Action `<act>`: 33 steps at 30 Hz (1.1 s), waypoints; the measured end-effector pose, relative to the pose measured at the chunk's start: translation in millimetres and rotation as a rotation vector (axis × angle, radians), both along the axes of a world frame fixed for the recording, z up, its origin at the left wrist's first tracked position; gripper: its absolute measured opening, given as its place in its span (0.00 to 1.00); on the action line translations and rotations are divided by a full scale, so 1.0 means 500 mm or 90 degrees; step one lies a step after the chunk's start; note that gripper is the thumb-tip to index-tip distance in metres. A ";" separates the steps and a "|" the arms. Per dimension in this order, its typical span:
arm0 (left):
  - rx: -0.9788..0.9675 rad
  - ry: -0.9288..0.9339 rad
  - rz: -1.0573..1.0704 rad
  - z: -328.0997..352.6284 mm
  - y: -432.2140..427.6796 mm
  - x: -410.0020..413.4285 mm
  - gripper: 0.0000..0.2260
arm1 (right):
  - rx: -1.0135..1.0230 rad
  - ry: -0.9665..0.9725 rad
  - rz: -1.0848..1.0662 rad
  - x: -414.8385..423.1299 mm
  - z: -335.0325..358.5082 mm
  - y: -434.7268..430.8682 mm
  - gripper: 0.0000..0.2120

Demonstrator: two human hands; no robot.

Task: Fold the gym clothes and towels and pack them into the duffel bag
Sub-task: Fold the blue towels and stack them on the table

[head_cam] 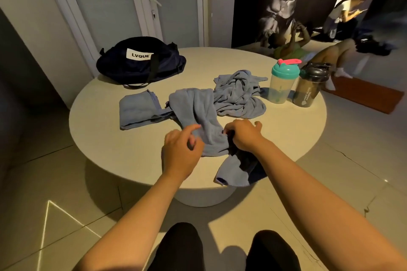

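My right hand (242,136) is closed on the near end of a blue towel (204,116), fingers curled down into the bunched cloth. My left hand (182,149) sits at the towel's left edge with its fingers curled and the forefinger lying on the cloth; I cannot tell whether it pinches the cloth or only touches it. Under my right wrist a dark garment (247,161) lies beneath the towel, and the towel's end hangs over the near rim of the round table (286,134). From my hands the towel runs away across the tabletop. Its far end overlaps a folded towel (136,112) on the left and meets a crumpled towel (237,92) heaped on the right. The duffel bag (141,61) sits at the far left of the table, well apart from my hands. Beside the crumpled towel, on the right, stand a teal-lidded bottle (282,86) and a dark bottle (310,88), next to each other.
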State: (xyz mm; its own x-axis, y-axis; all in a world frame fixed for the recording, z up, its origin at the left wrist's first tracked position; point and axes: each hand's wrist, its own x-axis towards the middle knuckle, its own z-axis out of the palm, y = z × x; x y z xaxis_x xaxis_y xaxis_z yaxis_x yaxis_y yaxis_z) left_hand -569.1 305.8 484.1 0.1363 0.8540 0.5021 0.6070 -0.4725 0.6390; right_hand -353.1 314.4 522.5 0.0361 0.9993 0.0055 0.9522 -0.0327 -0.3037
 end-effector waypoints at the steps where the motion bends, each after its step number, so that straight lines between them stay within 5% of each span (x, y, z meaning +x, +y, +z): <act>1: 0.010 -0.011 0.013 0.003 0.007 0.001 0.16 | -0.001 0.013 0.036 0.003 0.001 -0.010 0.22; 4: -0.041 0.123 0.004 0.009 0.044 0.007 0.21 | -0.005 0.041 0.098 0.018 -0.001 -0.035 0.23; 7: -0.116 0.320 -0.047 -0.010 0.065 0.019 0.08 | 0.073 -0.053 0.017 0.017 -0.011 -0.054 0.15; 12: 0.003 0.244 -0.075 0.008 0.008 0.039 0.08 | 0.156 -0.065 -0.169 0.005 -0.030 -0.070 0.15; 15: -0.073 0.165 -0.177 0.045 -0.029 0.046 0.04 | 0.130 0.126 -0.089 -0.007 -0.036 -0.051 0.19; 18: -0.208 0.098 -0.182 0.065 -0.017 0.046 0.06 | 0.101 0.091 0.032 -0.006 -0.040 -0.039 0.17; 21: -0.131 0.042 -0.083 0.063 0.035 0.037 0.11 | 0.058 0.082 0.149 -0.005 -0.039 -0.030 0.13; 25: -0.259 0.218 -0.144 0.054 0.114 0.047 0.21 | 0.091 0.193 0.092 -0.011 -0.032 0.013 0.14; 28: -0.298 0.392 -0.080 0.045 0.168 0.074 0.27 | 0.145 0.113 -0.071 0.007 -0.031 0.063 0.19; 33: -0.342 0.437 -0.049 0.024 0.257 0.130 0.31 | 0.021 0.073 -0.050 0.038 -0.051 0.164 0.24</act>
